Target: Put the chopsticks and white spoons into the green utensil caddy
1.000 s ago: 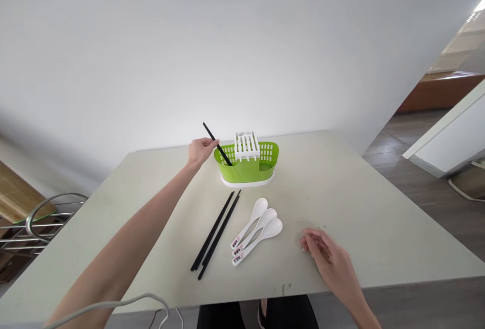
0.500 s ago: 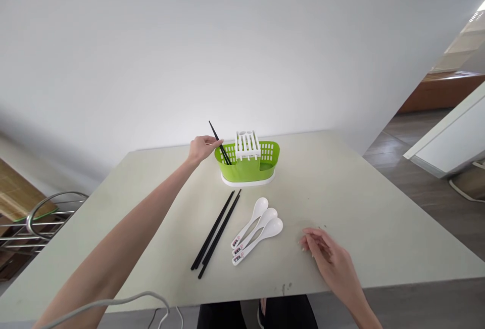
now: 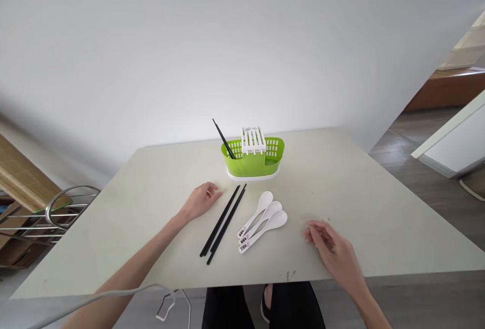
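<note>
Your left hand point(image 3: 200, 201) half open in front of the basket point(image 3: 246, 167), beside black chopsticks point(image 3: 220, 222), your right hand point(image 3: 335, 253) loosely half open, right-front of the basket, nearest white spoons point(image 3: 273, 211)

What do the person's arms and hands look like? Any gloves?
No gloves: the left hand and right hand are bare. The left forearm and right forearm show no sleeve, watch or bracelet. A pale grey cable crosses in front of the left forearm.
</note>
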{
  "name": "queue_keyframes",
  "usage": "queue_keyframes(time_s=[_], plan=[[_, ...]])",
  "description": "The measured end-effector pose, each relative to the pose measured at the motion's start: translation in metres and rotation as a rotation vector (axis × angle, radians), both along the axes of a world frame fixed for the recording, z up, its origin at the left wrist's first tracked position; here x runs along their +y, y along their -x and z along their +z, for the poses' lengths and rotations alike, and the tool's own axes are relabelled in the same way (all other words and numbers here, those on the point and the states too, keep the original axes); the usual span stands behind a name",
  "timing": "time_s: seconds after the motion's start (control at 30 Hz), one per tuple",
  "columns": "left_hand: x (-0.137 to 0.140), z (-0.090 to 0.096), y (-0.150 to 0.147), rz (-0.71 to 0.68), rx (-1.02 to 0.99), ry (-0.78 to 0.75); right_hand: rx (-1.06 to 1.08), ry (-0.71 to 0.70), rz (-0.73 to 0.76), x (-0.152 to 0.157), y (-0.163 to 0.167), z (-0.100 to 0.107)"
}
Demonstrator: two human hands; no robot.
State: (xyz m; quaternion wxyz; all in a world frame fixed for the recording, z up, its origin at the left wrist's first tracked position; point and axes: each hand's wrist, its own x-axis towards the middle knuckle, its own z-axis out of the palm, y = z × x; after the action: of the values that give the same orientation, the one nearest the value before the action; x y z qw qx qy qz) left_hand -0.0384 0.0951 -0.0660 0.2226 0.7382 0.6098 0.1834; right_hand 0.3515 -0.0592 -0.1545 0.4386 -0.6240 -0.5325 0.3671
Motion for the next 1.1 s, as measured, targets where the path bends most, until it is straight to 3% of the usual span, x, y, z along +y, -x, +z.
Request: queue_keyframes(time_s=[0.17,0.43,0.77,1.1], plan=[[-0.029,-0.010,-0.011,-0.049,0.111,0.032,-0.030,-0.028,-0.021,-0.001,0.001,0.003],[-0.035,-0.004,-0.020,-0.023,0.257,0.050,-0.048,-0.054,-0.027,-0.001,0.002,0.003],[-0.024,0.031,0.002,0.024,0.619,0.105,-0.040,-0.055,-0.021,-0.001,0.003,0.003],[-0.008,0.039,0.024,0.063,0.697,0.048,-0.019,-0.073,-0.003,0.000,0.003,0.001]])
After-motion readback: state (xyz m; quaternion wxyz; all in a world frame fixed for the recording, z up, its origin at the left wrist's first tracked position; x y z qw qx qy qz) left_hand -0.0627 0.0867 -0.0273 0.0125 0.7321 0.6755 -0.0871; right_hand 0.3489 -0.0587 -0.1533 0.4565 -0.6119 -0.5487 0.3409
